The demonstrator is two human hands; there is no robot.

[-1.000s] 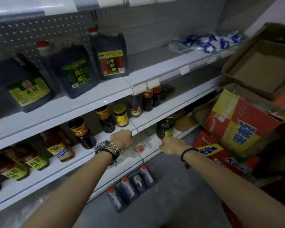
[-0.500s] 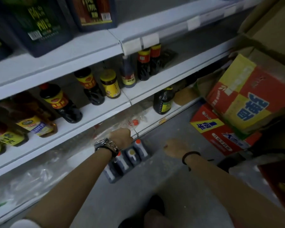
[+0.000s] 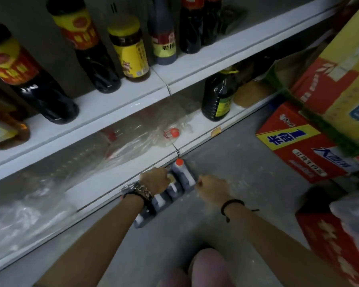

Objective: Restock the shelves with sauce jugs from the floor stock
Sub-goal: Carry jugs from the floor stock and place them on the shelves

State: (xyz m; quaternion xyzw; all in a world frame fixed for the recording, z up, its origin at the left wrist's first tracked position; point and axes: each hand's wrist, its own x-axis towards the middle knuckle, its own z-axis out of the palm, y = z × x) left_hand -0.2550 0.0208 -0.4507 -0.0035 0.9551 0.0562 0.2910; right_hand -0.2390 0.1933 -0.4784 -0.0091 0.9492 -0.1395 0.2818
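Upright dark red-capped plastic sauce jugs [image 3: 183,175] row along white bottom shelf edge [image 3: 104,186], grey floor [image 3: 236,154] open rightward; left hand [image 3: 153,179] covers one, fingers' grip hidden; right hand [image 3: 212,188] fingers curled beside, empty.

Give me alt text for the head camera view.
Two bare hands reach down to a row of dark sauce jugs on the floor by the bottom shelf, left hand over the row, right hand beside it.

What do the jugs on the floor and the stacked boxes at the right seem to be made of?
The jugs look like dark moulded plastic, one with a smooth red cap, though blurred. The boxes look like cardboard: folded edges, glossy printed faces.
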